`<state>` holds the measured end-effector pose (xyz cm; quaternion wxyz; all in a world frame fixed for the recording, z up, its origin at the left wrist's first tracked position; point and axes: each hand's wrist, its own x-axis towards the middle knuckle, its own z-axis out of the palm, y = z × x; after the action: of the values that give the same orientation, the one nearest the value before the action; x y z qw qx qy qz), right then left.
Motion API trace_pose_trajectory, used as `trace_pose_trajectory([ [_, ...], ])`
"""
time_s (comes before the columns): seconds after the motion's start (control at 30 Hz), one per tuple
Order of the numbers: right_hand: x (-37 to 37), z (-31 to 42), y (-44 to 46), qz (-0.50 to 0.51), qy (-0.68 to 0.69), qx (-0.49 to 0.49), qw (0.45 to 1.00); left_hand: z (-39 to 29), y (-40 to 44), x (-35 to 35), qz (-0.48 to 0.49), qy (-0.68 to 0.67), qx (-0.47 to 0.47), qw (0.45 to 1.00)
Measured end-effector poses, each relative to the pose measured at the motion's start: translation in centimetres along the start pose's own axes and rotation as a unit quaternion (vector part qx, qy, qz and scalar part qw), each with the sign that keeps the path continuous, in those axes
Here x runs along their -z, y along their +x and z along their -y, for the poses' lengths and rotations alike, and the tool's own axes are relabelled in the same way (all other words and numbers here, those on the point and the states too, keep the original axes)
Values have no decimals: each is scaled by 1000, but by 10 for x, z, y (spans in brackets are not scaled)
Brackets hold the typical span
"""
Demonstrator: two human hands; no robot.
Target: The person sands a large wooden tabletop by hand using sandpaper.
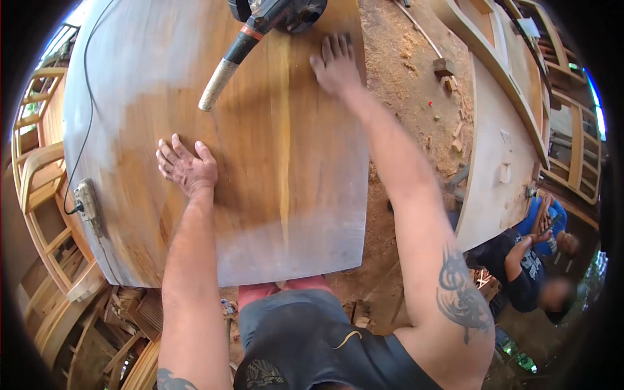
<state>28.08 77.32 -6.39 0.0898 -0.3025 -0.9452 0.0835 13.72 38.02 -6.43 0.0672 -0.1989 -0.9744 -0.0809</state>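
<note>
A broad wooden panel [260, 195] lies before me, brown in the middle with pale, whitish patches around its edges. My left hand [188, 170] rests on it left of centre, palm down with fingers spread. My right hand [338, 68] is over the panel's far right edge, slightly smeared by motion, its fingers stretched out; nothing shows in its grasp. Between and beyond my hands, a black electric blower [260, 23] sits on the panel. Its wrapped, pale-tipped nozzle [220, 83] points toward me. Whether my right palm touches the wood is hard to see.
On the panel's left edge lies a power strip [88, 200] with a black cable [88, 97]. Wooden frames [45, 169] stand at left. Sawdust [400, 71] and a wood block [444, 67] cover ground at right, beside another pale panel [494, 156]. Two people [523, 260] sit at lower right.
</note>
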Motion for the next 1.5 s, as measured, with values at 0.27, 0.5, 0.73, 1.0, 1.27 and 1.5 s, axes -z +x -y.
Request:
trace_pose_trajectory([
  [0.27,72,122,-422,172,151,-10,973,0,-1,1,-6,-3,-7,1000],
  [0.5,38,56,-168,81,71,64,992,-1,-2,4,-1,-8,-14,1000],
  [0.73,-10,35,-3,-31,11,0,999,1,-3,3,4,-2,-7,1000],
  [1.0,61,152,-386,179,158,21,971,-1,-1,2,-5,-8,-8,1000],
  [1.27,1,98,-97,-7,95,-2,995,-1,-1,6,16,-4,1,1000],
  [1.5,33,194,-286,150,194,138,959,-2,-2,4,0,-10,-3,1000],
])
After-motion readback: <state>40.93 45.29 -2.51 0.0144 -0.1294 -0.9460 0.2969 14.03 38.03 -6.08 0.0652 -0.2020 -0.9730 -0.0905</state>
